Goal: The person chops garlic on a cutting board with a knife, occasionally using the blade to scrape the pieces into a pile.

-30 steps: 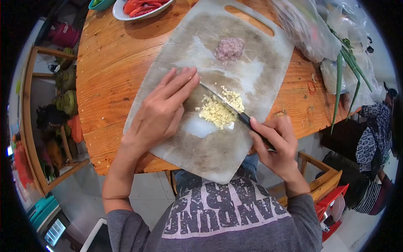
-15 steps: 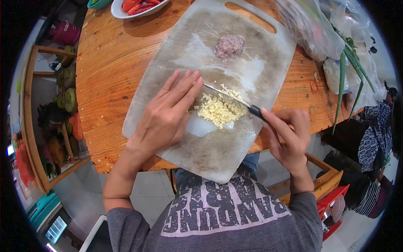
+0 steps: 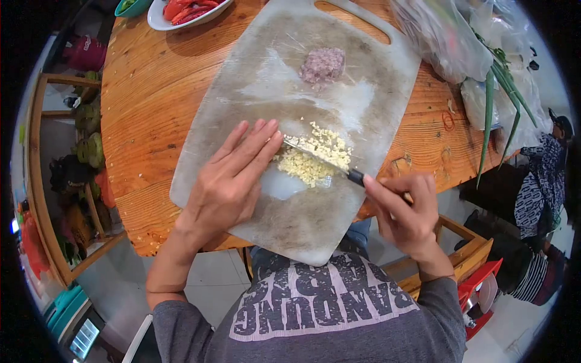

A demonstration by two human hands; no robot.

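A worn grey-white cutting board (image 3: 266, 230) lies on the wooden table. Pale yellow minced pieces (image 3: 308, 166), like garlic, are heaped at its middle, and a pinkish minced mound (image 3: 322, 65) sits higher up. My right hand (image 3: 404, 209) grips the black handle of a knife (image 3: 321, 158), whose blade lies across the yellow heap. My left hand (image 3: 230, 178) is flat over the board's left part, its fingertips at the blade's tip end. Its fingers are stretched out, and nothing is seen held in it.
At the table's (image 3: 145, 121) top left are a white bowl of red chillies (image 3: 187, 9) and a teal bowl (image 3: 134, 7). Plastic bags (image 3: 448, 45) with green onion leaves (image 3: 505, 85) lie at the right. A wooden shelf (image 3: 36, 181) stands at the left.
The knife blade has moved toward me, from the upper edge of the yellow heap into its middle. My left hand has shifted slightly down with it. The whole view has shifted a little.
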